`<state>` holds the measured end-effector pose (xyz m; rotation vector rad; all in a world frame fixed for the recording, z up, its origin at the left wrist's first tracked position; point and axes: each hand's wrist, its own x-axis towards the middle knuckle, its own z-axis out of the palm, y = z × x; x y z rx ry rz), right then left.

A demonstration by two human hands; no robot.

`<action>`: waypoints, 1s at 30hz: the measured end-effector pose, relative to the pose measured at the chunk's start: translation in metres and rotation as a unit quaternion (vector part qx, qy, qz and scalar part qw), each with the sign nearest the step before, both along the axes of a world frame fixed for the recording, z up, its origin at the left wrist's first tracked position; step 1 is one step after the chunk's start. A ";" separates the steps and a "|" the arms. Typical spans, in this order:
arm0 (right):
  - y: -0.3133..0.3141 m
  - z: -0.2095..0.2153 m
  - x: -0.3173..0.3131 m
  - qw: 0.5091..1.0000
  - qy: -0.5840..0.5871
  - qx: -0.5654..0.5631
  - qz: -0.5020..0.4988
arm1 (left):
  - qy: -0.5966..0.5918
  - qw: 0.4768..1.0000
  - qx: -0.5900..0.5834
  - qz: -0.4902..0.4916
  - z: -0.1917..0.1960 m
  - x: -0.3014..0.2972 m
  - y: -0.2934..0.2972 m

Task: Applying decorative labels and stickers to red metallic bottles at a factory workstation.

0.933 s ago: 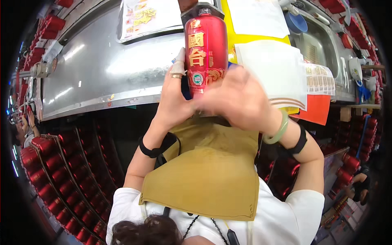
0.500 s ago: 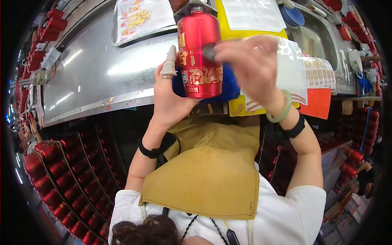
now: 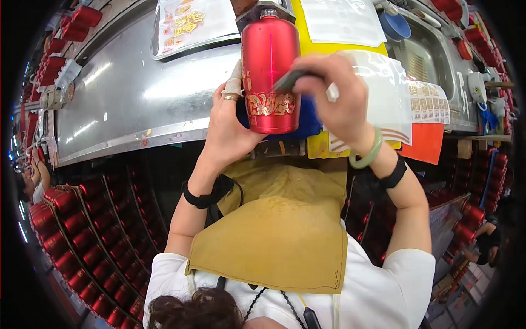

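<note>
Okay, so nearest me is the tan apron, then the table's near edge, and right there the red bottle lies on its side, base near, neck far. It's just been rolled leftward: the big gold characters that faced up have slipped round to the left, and now the gold patterned band is on top, so that stretch is within easy reach. The left hand cups the bottle's left side, thumb round by the base. The right hand is blurry but pinches a dark tool over the band's far right edge; can't tell if it's touching. That tool does block some of the bottle's surface.

Blue cloth pokes out underneath, and white sheets crowd in by the right wrist, with a red sheet beyond to the right. Further off: a tray of gold cut-outs far left, a blue bowl far right.
</note>
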<state>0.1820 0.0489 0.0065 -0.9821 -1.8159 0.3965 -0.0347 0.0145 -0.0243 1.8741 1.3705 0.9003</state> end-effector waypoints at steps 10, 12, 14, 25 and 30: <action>0.015 0.012 0.001 0.979 -0.134 0.147 -0.054 | 0.028 0.995 0.086 0.037 0.006 0.003 -0.009; 0.002 0.011 -0.001 0.975 -0.148 0.165 0.001 | -0.020 0.993 0.105 0.051 0.008 0.006 -0.013; -0.026 0.009 -0.011 0.966 -0.142 0.168 0.135 | -0.121 0.987 0.075 0.078 -0.001 0.013 -0.008; -0.030 0.018 -0.006 0.969 -0.152 0.133 0.144 | -0.163 0.984 0.007 0.068 -0.008 0.007 -0.010; -0.026 0.002 -0.006 0.977 -0.140 0.157 0.046 | 0.056 0.985 0.142 0.081 0.010 0.008 -0.019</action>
